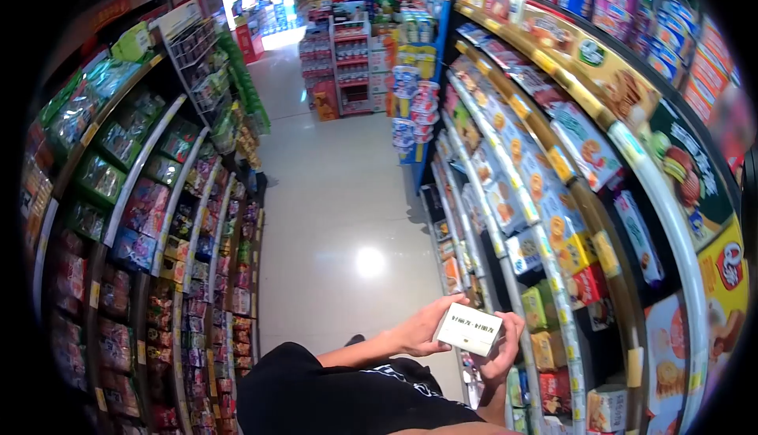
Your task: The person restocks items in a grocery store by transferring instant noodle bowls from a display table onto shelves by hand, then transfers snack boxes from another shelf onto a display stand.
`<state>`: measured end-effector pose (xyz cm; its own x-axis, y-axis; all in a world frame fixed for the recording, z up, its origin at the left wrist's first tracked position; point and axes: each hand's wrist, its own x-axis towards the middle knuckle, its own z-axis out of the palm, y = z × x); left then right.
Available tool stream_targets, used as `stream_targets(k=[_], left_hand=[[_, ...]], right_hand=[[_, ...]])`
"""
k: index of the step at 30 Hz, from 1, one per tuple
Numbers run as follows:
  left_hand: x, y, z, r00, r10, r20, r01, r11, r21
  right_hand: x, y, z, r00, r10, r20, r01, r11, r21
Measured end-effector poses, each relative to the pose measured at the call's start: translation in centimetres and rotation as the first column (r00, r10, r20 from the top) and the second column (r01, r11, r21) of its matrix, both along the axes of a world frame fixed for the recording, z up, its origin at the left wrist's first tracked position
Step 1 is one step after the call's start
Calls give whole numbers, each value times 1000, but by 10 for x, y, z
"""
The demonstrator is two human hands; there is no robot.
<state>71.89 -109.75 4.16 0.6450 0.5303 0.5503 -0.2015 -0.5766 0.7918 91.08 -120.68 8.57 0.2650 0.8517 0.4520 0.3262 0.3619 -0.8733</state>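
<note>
A small white box (pixel 470 329) with dark printed characters on its top face is held between both hands, in front of my black shirt. My left hand (pixel 427 326) grips its left side, fingers closed around the edge. On the opposite side my right hand (pixel 505 346) wraps its fingers around the box. The box is tilted slightly and appears closed. Close beside my right hand stands the right-hand shelf unit (pixel 506 245), stacked with packaged snacks. The undersides of the fingers are hidden by the box.
A pale tiled aisle floor (pixel 339 190) runs ahead. Shelves of bagged goods (pixel 150 198) line the left. Hanging cup-shaped packs (pixel 414 103) jut out at the right shelf's far end. A display rack (pixel 351 64) stands farther on, and bright daylight enters at the back left.
</note>
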Motion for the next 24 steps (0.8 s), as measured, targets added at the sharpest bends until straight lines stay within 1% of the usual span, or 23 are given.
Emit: stream_targets(k=[2, 3, 4, 5, 6, 7, 8, 9, 10, 11, 12, 14, 17, 18, 20, 21, 24], left_hand=[[-50, 15, 1, 997, 63, -33, -67, 992, -108], [-75, 28, -5, 994, 104, -39, -108, 987, -118], [-99, 40, -11, 987, 146, -72, -150, 987, -61], [-127, 54, -18, 977, 188, -104, -189, 982, -4], [-155, 68, -20, 964, 230, -135, -224, 973, 57], [-181, 82, -15, 951, 228, -208, -211, 973, 98], [-205, 89, -16, 940, 273, -205, -268, 962, 49], [-228, 94, -18, 927, 315, -203, -322, 947, 1], [-248, 101, -18, 911, 358, -203, -373, 927, -41], [-266, 105, -15, 890, 423, -171, -444, 890, -103], [-285, 110, -24, 902, 410, -134, -429, 885, -179], [-313, 119, -39, 864, 495, -86, -502, 839, -209], [-319, 138, -24, 726, 687, 28, -594, 647, -478], [-323, 151, -23, 670, 742, 5, -636, 578, -512], [-339, 179, -34, 611, 781, -131, -705, 460, -539], [-351, 194, -39, 615, 759, -214, -726, 439, -530], [-381, 246, -50, 524, 716, -461, -826, 295, -481]], right_hand=[[-38, 38, -1, 994, 97, -41, -99, 994, -37], [-61, 61, 0, 991, 135, 13, -134, 991, -19], [-80, 82, 1, 983, 170, 71, -170, 985, -9], [-105, 103, -1, 971, 237, 16, -237, 971, 30], [-130, 123, -5, 938, 339, -76, -336, 941, 49], [-154, 142, -16, 899, 409, -158, -410, 912, 25], [-178, 159, -24, 851, 468, -240, -481, 877, 3], [-202, 175, -18, 839, 510, -187, -523, 852, -24], [-223, 191, -17, 831, 529, -171, -542, 840, -32], [-241, 206, -16, 829, 548, -109, -556, 829, -61], [-257, 222, -16, 823, 566, -47, -568, 818, -89], [-288, 250, -5, 780, 626, 1, -619, 772, -145], [-330, 292, -9, 750, 661, 35, -641, 738, -211], [-344, 306, -11, 748, 663, -1, -642, 723, -255], [-366, 338, -21, 746, 662, -73, -642, 686, -342], [-374, 357, -27, 727, 685, -48, -643, 655, -396], [-398, 421, -51, 676, 732, -83, -657, 548, -517]])
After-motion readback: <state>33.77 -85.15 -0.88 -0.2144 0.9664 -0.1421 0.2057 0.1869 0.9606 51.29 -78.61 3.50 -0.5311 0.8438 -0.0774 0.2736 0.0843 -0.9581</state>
